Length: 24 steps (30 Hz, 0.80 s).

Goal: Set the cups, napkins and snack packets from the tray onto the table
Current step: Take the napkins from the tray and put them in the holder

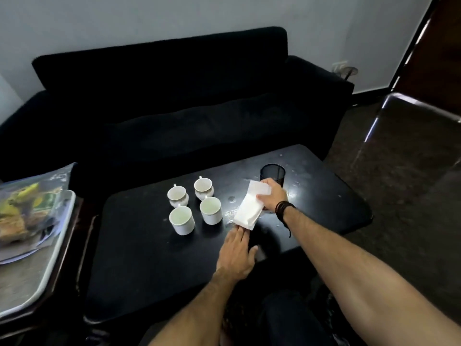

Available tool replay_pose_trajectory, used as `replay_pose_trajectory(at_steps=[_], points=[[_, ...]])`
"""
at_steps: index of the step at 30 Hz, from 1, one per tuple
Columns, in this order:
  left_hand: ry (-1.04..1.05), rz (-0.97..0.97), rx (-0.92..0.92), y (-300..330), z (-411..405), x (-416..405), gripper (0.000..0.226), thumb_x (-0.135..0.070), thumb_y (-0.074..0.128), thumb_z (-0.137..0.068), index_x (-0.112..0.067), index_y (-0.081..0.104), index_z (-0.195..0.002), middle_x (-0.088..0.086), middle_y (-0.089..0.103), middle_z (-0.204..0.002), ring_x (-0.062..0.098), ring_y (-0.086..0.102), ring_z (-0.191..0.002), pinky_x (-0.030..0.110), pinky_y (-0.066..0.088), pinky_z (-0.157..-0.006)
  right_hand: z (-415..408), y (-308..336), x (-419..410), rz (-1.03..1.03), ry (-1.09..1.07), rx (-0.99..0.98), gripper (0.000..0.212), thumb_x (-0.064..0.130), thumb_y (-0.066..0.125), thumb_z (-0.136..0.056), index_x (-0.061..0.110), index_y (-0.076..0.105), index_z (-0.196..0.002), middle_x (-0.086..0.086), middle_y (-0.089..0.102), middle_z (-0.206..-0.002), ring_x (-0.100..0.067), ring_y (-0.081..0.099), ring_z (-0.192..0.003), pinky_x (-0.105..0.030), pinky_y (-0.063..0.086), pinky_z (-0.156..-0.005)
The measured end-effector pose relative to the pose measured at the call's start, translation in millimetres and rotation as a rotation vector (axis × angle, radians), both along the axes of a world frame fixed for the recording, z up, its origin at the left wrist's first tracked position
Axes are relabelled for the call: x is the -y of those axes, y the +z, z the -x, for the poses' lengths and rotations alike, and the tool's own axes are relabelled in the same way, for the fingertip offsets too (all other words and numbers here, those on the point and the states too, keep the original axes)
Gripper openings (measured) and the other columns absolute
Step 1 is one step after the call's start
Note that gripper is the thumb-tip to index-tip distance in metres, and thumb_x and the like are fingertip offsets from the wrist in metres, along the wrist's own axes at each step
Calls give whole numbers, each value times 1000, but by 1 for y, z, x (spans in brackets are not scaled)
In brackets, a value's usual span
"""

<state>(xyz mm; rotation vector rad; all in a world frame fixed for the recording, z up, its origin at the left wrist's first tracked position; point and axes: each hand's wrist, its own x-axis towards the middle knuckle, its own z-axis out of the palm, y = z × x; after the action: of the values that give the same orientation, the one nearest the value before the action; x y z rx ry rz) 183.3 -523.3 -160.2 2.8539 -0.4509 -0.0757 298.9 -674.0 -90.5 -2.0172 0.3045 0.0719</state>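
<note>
Several white cups (pixel 194 206) stand in a cluster at the middle of the black table (pixel 139 258). To their right lies a stack of white napkins (pixel 252 207), with my right hand (pixel 273 194) gripping its far end. My left hand (pixel 237 253) lies flat on the table, fingers together, fingertips touching the stack's near end. At the far left a grey tray (pixel 32 275) holds clear snack packets (pixel 25 213) with yellow and green contents.
A black mesh cup (pixel 272 174) stands just behind my right hand. A black sofa (pixel 174 103) runs behind the table. A dark chair (pixel 411 136) sits at the right. The tray rests on a dark side table.
</note>
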Motion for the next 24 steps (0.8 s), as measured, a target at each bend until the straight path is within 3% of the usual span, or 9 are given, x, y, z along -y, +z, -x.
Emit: replay_pose_trajectory(at_steps=[2, 4, 5, 10, 14, 18, 21, 24], points=[[51, -27, -45, -11, -10, 6, 68, -44, 32, -101, -6, 17, -157, 12, 17, -164, 23, 11, -152, 35, 4, -125, -3, -18, 4, -8, 12, -13, 39, -1, 60, -78, 20, 62, -111, -12, 65, -113, -29, 63, -102, -37, 57, -84], [100, -42, -83, -20, -19, 11, 69, -43, 30, -102, -6, 13, -157, 12, 11, -166, 23, 6, -154, 36, 1, -125, -8, -35, 8, 59, 27, 4, 41, 2, 59, -80, 24, 63, -114, -10, 66, -114, -27, 62, -105, -26, 50, -89], [122, -44, -95, -24, -23, 12, 69, -43, 29, -103, -5, 11, -158, 11, 9, -166, 22, 4, -154, 36, 1, -125, -9, -41, 9, 110, 35, 15, 41, 5, 60, -82, 26, 62, -116, -10, 67, -113, -27, 62, -104, -21, 47, -87], [179, -49, -93, -40, -44, 14, 69, -46, 22, -103, -6, 11, -158, 10, 6, -167, 20, -1, -154, 38, -2, -125, -10, -76, 15, 430, -35, 79, 32, 22, 60, -89, 31, 66, -118, -6, 69, -115, -30, 64, -103, -31, 50, -84], [215, 51, -15, -49, -46, 8, 75, -49, 28, -100, -6, 10, -158, 9, 8, -167, 19, 3, -154, 35, 1, -125, -7, -92, 23, 507, -93, 229, 24, 24, 62, -89, 26, 73, -110, 0, 68, -116, -27, 57, -105, -34, 49, -82], [290, 194, 75, -48, -42, 7, 81, -50, 37, -97, -3, 9, -158, 10, 9, -166, 20, 7, -154, 32, 9, -125, -6, -94, 28, 401, -182, 308, 15, 18, 61, -84, 19, 72, -94, -2, 70, -100, -24, 54, -99, -32, 47, -82], [189, 98, 58, -53, -45, 6, 76, -53, 25, -98, -12, 6, -159, 4, 1, -167, 16, 3, -154, 35, 7, -125, -10, -89, 33, 119, -334, 185, 6, 18, 61, -79, 18, 67, -81, -1, 65, -76, -24, 58, -78, -25, 41, -68], [157, 12, 13, -61, -50, 5, 74, -56, 12, -96, -17, 6, -159, -1, 0, -167, 13, -1, -154, 36, 2, -125, -14, -86, 49, -72, -292, 48, 10, 12, 67, -75, 19, 64, -81, 0, 64, -77, -19, 59, -71, -21, 43, -61]])
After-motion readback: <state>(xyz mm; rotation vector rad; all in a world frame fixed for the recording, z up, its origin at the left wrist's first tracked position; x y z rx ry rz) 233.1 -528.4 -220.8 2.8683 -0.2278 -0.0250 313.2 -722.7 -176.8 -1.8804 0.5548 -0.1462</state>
